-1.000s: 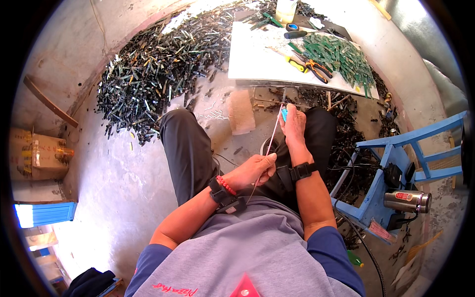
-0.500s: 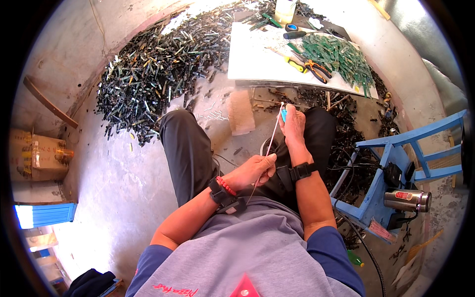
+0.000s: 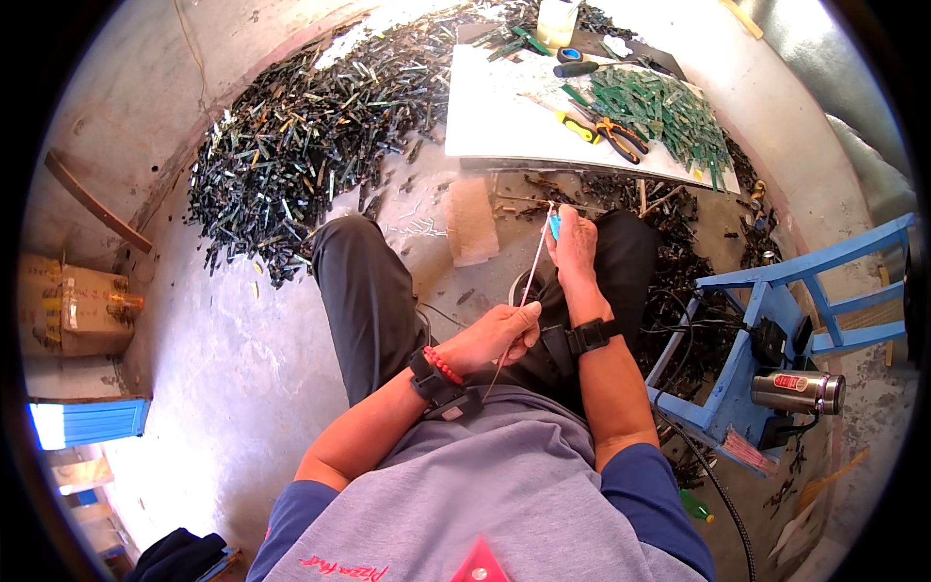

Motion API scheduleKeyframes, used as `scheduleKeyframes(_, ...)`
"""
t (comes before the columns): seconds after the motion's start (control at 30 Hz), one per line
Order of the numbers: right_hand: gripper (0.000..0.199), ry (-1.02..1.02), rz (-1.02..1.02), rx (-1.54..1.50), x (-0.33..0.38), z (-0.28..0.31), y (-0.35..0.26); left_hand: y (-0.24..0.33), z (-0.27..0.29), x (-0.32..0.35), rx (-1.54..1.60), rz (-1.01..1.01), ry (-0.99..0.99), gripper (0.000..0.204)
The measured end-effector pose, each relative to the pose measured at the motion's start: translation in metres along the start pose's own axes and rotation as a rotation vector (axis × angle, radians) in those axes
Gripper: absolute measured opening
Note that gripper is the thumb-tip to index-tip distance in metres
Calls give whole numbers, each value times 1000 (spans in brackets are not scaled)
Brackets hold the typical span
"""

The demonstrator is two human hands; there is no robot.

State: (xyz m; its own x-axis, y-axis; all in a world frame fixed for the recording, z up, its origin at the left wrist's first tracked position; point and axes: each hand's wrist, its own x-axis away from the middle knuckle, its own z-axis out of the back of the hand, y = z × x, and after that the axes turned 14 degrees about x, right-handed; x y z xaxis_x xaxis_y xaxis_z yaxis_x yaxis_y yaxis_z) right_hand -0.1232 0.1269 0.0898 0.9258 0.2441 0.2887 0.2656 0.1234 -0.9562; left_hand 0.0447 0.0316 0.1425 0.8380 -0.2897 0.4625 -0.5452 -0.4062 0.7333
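Rod, thin and pale [image 3: 535, 257], slung between both hands over the lap, on the person's side of the white-topped counter [image 3: 485, 126]. Long axis: runs away from the body toward the counter's near edge, leaning slightly right; far end just short of that edge as seen from above, near end dropping to the shirt.

Left hand [image 3: 509, 330]: farther from the counter; thumb and fingers pinching the rod partway along its length. Right hand [image 3: 575, 241]: nearer the counter, by the rod's far end, fingers curled round a small blue object [image 3: 556, 225]. Rod passes along its left side; whether the two touch, cannot tell.

Obstacles: right knee [image 3: 628, 254] under the right hand, toward the counter. Thin bar [image 3: 519, 199] below the counter's near edge, crossing behind the rod's tip in this view.

Around: on the counter's right half, green strips [image 3: 669, 112] heaped, orange-and-black pliers [image 3: 621, 138] and a yellow-handled tool [image 3: 579, 127] just left of them. Toward the counter's far edge, a cup of yellowish liquid [image 3: 557, 27]. Left of the counter, large dark heap of strips [image 3: 291, 155] on the floor. Before the counter's near edge, brown sheet [image 3: 472, 223]. Right of the counter and nearer the body, blue stool [image 3: 722, 412] with a steel flask [image 3: 795, 393].
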Motion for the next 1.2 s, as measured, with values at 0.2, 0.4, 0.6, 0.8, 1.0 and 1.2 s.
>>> scheduleKeyframes(0.2,37,46,4,-24,-3,-3,4,0,0,0,12,-3,-3,56)
scheduleKeyframes(0.4,38,42,-15,-49,-2,-4,2,-1,0,0,7,-4,1,56)
scheduleKeyframes(0.6,38,66,8,-82,-7,-5,9,0,0,0,15,-4,5,55)
scheduleKeyframes(0.8,38,10,-7,5,1,-1,0,-4,1,-1,20,-23,-1,55)
scheduleKeyframes(1.0,38,41,7,-35,-3,-2,6,1,-1,0,12,-6,1,55)
scheduleKeyframes(1.2,37,27,-13,-52,-1,-3,3,-1,-1,0,25,-2,19,55)
